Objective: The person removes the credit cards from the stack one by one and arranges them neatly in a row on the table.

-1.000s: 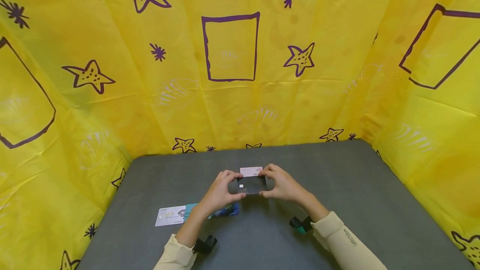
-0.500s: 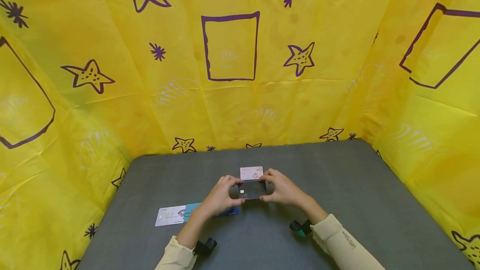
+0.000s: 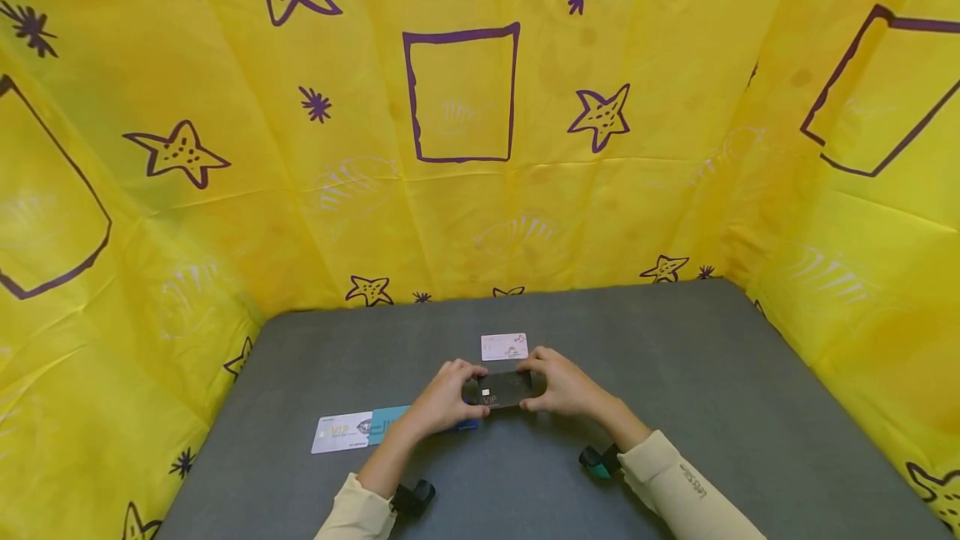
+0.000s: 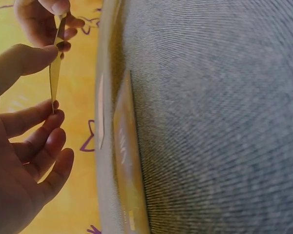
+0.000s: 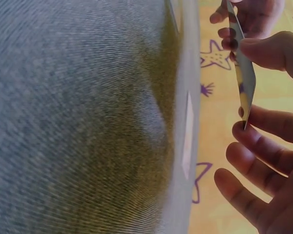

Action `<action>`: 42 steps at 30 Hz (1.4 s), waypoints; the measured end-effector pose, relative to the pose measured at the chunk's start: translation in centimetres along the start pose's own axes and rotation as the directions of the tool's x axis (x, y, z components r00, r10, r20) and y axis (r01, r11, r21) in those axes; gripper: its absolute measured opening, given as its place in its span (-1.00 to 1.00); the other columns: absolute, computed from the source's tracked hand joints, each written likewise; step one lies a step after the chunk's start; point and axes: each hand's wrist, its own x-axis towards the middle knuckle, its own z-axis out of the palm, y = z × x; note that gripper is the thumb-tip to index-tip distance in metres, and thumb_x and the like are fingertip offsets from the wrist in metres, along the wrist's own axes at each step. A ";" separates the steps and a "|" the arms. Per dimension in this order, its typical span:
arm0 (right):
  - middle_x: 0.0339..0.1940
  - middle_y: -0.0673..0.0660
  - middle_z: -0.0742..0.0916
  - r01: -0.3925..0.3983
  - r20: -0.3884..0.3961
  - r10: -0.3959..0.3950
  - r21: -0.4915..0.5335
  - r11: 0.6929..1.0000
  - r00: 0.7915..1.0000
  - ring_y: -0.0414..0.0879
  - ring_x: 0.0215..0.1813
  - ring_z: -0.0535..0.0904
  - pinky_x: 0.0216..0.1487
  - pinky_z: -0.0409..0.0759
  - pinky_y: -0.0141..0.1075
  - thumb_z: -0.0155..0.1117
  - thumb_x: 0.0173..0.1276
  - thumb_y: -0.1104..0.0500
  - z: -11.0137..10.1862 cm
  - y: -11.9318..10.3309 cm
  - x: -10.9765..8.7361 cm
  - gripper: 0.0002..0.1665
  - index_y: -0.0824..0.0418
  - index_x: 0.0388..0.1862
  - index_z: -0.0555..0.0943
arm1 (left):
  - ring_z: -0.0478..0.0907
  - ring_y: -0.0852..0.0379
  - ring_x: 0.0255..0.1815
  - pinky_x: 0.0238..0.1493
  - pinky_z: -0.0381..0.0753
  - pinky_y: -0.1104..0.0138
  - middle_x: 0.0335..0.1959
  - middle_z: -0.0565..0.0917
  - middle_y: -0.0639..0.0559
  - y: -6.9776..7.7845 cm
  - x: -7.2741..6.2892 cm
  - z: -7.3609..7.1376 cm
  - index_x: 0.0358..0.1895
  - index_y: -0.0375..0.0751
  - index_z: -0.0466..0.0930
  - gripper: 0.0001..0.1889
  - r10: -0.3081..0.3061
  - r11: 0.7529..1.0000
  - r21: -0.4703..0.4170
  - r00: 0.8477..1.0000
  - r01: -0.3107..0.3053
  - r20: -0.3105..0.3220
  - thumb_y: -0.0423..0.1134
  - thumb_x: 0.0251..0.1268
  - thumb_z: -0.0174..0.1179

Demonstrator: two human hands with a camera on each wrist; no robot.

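Between both hands, off the tabletop, is a black VIP card (image 3: 507, 391) with a small chip mark. My left hand (image 3: 445, 394) pinches its left end between thumb and fingertips; my right hand (image 3: 564, 384) pinches the right end the same way. In the left wrist view the card (image 4: 56, 73) shows nearly edge-on, thumb on one edge and a fingertip on the other. The right wrist view shows the card (image 5: 244, 73) edge-on too, the remaining fingers spread beside it. Just beyond the hands a white card (image 3: 504, 347) with small printing lies flat on the table.
Left of the hands, a white VIP card (image 3: 341, 432), a teal card (image 3: 387, 422) and a dark blue card (image 3: 468, 424) lie in an overlapping row, partly hidden by the left forearm. The grey tabletop (image 3: 675, 373) ends at yellow cloth walls (image 3: 465, 223) behind and at both sides.
Both hands have drawn the black card toward the person and tilted it flatter to the view. The white card behind it, partly covered before, now shows whole.
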 end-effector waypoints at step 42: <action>-0.25 -0.05 0.53 -0.013 0.113 0.024 -0.097 0.995 0.993 -0.21 -0.21 0.40 -0.18 0.43 -0.33 0.56 -0.04 0.01 2.3 0.5 0.0 -0.44 0.20 -0.04 0.68 | 0.42 0.04 -0.11 -0.01 0.44 0.13 -0.17 0.59 -0.02 -0.1 0.1 1.7 -0.04 -0.22 0.65 -0.49 -0.019 0.980 0.197 0.995 -0.001 0.099 -0.12 -0.13 0.53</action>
